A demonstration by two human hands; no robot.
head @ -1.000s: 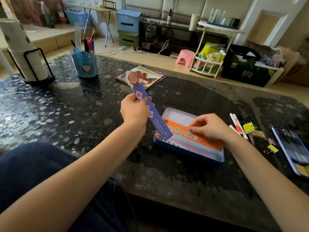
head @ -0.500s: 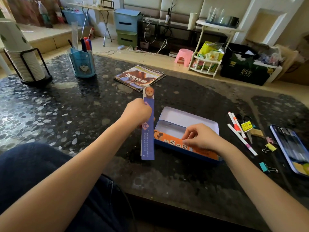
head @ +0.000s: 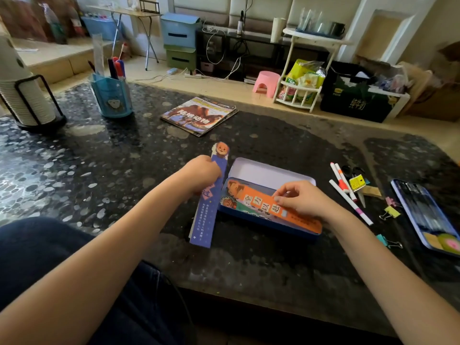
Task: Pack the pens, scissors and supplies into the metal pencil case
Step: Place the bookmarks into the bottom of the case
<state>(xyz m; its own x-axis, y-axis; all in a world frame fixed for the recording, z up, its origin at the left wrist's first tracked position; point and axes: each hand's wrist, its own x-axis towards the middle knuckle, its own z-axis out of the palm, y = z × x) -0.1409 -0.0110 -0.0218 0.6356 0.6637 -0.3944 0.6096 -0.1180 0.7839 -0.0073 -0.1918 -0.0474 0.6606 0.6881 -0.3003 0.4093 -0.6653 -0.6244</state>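
We're early: the metal pencil case (head: 271,170) lies open mid-tabletop (head: 99,170), right hand (head: 301,199) fingers pressing an orange bookmark (head: 258,205) inside, left hand (head: 199,174) clamped on a purple bookmark (head: 207,220). Pens (head: 344,189), scissors (head: 354,174), clips (head: 389,212) still outside, right.

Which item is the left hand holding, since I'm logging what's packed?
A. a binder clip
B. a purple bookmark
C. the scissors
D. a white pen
B: the left hand grips the purple bookmark beside the open metal pencil case, while the pens lie on the table.
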